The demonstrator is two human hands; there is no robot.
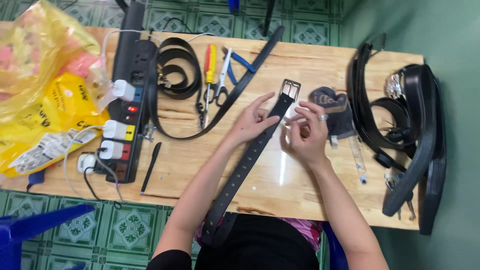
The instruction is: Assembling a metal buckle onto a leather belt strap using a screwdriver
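On the wooden table (310,65), the left hand (251,122) presses half-spread fingers on the black belt (250,155); the right hand (306,131) is loosely curled beside it.

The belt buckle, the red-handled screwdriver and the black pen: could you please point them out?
belt buckle (290,89), head view, on its metal frame.
red-handled screwdriver (210,64), head view, on its handle.
black pen (150,167), head view, on its barrel.

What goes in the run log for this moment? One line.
left hand: resting on black belt | right hand: beside belt, fingers curled | buckle: lying on wooden table

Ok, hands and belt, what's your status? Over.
Left hand pressing the belt flat on the table. Right hand beside it, fingertips pinched, maybe on something tiny. Buckle end free.
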